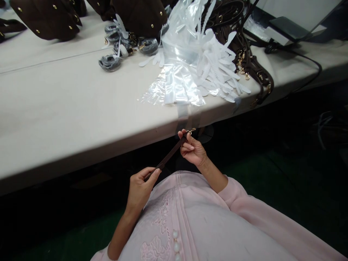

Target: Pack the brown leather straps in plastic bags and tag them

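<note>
A dark brown strap (170,155) with a gold clasp (191,131) at its far end stretches between my two hands, below the table edge. My left hand (141,186) pinches the strap's near end, fingers closed round it. My right hand (191,149) grips the far end just under the clasp, fingers curled. Both hands are in front of my pink top, close to my body.
The white table (67,108) carries a pile of clear plastic bags (179,78) and white plastic ties (220,69), more brown straps with gold clasps (248,61), bagged coiled straps (110,62) and dark brown bags (49,18) at the back. A black cable (304,58) runs at right.
</note>
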`<action>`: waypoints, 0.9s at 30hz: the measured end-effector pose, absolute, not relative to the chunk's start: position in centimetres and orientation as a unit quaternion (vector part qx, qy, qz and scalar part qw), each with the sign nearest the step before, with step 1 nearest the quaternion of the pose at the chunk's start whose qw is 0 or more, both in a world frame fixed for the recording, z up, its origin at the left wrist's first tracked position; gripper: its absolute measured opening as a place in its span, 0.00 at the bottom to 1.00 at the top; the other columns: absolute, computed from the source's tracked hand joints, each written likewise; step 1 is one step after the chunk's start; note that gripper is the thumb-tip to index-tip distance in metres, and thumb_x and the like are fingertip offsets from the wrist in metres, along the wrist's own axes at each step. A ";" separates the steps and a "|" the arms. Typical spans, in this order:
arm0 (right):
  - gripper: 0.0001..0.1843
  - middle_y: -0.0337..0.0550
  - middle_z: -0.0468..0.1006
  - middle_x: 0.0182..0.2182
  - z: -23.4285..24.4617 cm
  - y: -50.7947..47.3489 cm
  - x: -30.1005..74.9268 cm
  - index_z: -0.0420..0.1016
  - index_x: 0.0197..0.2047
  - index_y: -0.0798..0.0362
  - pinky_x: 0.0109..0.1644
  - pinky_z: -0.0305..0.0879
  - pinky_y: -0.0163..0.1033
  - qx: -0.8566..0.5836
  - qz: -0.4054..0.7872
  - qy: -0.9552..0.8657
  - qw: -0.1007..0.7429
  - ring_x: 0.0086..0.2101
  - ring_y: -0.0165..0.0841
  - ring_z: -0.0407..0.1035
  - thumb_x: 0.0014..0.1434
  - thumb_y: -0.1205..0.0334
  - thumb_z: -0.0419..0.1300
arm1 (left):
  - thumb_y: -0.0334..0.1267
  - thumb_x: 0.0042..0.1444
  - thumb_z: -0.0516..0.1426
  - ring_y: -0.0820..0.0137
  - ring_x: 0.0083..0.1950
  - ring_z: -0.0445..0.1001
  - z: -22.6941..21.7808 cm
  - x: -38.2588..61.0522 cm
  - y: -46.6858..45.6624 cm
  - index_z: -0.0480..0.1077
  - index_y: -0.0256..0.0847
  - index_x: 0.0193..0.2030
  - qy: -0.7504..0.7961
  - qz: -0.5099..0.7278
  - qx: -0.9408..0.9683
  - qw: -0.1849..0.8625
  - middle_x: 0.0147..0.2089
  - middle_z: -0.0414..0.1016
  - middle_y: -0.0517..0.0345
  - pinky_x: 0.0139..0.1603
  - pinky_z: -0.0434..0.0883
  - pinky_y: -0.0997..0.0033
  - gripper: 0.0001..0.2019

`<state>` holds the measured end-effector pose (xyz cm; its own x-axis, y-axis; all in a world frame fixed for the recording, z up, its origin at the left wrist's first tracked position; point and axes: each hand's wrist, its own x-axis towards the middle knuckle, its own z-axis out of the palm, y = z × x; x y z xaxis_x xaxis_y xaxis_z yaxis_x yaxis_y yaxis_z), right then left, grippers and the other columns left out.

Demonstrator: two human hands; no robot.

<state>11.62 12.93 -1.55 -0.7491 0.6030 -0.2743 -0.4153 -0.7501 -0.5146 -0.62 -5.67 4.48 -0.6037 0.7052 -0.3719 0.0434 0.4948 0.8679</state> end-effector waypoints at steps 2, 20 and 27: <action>0.10 0.38 0.80 0.46 -1.3 13.0 11.7 0.80 0.40 0.45 0.18 0.45 0.27 -0.215 0.907 -0.237 0.273 0.18 0.19 0.41 0.53 0.55 0.69 | 0.48 0.50 0.65 0.72 0.26 0.65 4.6 -0.6 -5.6 0.78 0.38 0.29 0.783 0.440 0.243 0.365 0.25 0.72 0.58 0.25 0.60 0.76 0.14; 0.16 0.39 0.81 0.46 -1.6 7.1 9.8 0.80 0.45 0.51 0.20 0.58 0.18 -0.129 0.978 -0.080 0.141 0.17 0.12 0.51 0.52 0.61 0.73 | 0.50 0.54 0.63 0.80 0.16 0.52 2.9 1.6 -2.7 0.75 0.36 0.32 0.707 0.570 0.142 0.395 0.15 0.57 0.68 0.16 0.49 0.80 0.16; 0.15 0.36 0.81 0.45 -1.5 6.7 9.5 0.80 0.42 0.50 0.20 0.56 0.18 -0.129 0.979 -0.052 0.147 0.16 0.12 0.48 0.50 0.62 0.74 | 0.48 0.57 0.61 0.77 0.22 0.63 2.6 2.7 -2.5 0.74 0.38 0.31 0.748 0.567 0.180 0.294 0.22 0.70 0.62 0.23 0.60 0.78 0.14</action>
<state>9.49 6.74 -1.49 -0.9235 0.3009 -0.2378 -0.2743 -0.9516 -0.1389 2.67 -2.52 2.57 -0.7626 0.6022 -0.2361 -0.0640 0.2930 0.9540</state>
